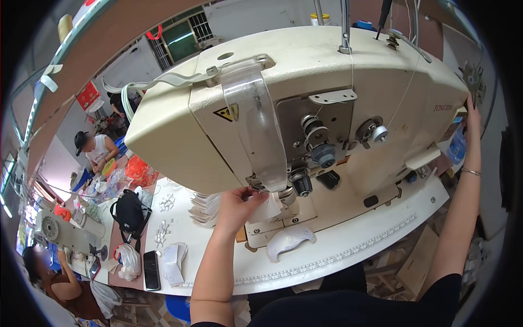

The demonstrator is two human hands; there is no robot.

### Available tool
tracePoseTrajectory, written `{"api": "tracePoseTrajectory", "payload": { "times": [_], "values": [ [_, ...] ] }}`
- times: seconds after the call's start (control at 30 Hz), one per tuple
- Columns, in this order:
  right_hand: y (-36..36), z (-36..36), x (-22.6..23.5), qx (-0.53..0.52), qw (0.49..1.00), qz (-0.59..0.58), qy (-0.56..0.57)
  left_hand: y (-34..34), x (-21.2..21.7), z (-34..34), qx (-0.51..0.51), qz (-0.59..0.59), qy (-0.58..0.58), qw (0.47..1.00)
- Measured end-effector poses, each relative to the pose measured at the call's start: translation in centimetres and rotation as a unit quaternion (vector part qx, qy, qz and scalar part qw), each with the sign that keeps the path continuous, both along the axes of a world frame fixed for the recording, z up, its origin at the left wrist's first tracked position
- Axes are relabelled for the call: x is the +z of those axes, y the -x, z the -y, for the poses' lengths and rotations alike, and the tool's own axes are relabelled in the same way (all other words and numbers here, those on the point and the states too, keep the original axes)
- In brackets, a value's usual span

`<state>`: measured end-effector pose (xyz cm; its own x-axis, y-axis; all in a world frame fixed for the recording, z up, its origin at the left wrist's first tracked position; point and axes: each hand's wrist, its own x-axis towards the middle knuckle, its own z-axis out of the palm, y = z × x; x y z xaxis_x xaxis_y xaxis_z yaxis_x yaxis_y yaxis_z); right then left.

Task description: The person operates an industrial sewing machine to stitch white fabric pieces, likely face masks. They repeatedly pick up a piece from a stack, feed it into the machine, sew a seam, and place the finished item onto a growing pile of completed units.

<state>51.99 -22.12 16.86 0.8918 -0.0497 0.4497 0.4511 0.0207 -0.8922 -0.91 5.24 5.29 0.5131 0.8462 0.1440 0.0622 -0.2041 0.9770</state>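
Observation:
A cream sewing machine fills the middle of the view. Under its needle area, my left hand has thumb and fingers pinched on a white fabric piece. The machine head hides the fingertips in part. A stack of white fabric pieces lies just left of that hand. In front of the machine bed rests a curved white fabric piece. Far to the right, my right hand reaches up against the machine's right end; its fingers are partly hidden, so their grip is unclear.
A ruler strip runs along the white table's front edge. Left of the stack are small white pieces, folded white pieces, a black phone and a black backpack. Two people work at the left.

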Motion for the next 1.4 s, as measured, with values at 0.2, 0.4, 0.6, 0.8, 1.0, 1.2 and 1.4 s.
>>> {"api": "tracePoseTrajectory", "payload": {
  "times": [0.2,0.4,0.6,0.8,1.0,1.2,1.4],
  "values": [
    [-0.5,-1.0,-2.0,0.008,0.993,0.061,-0.098,-0.1,-0.2,-0.1,-0.003,0.005,-0.012,1.000],
    [5.8,-1.9,-7.3,-0.187,0.971,0.151,-0.007,0.6,-2.6,0.6,0.045,-0.025,-0.154,0.987],
    [33.4,-11.7,-13.5,0.309,0.919,0.232,0.076,0.4,-5.1,2.5,0.085,-0.012,-0.523,0.848],
    [38.0,-17.1,-14.6,0.657,0.714,-0.226,0.086,1.3,-3.4,2.6,0.047,-0.041,-0.597,0.800],
    [38.9,-16.8,-14.9,0.655,0.713,-0.249,0.037,1.3,-3.1,3.2,0.057,-0.055,-0.599,0.797],
    [38.9,-17.0,-14.9,0.641,0.723,-0.256,0.033,0.8,-3.4,2.4,0.053,-0.016,-0.586,0.809],
    [39.9,-17.3,-14.9,0.626,0.726,-0.285,-0.010,1.2,-3.3,0.4,0.005,-0.001,-0.556,0.831]
  ]
}}
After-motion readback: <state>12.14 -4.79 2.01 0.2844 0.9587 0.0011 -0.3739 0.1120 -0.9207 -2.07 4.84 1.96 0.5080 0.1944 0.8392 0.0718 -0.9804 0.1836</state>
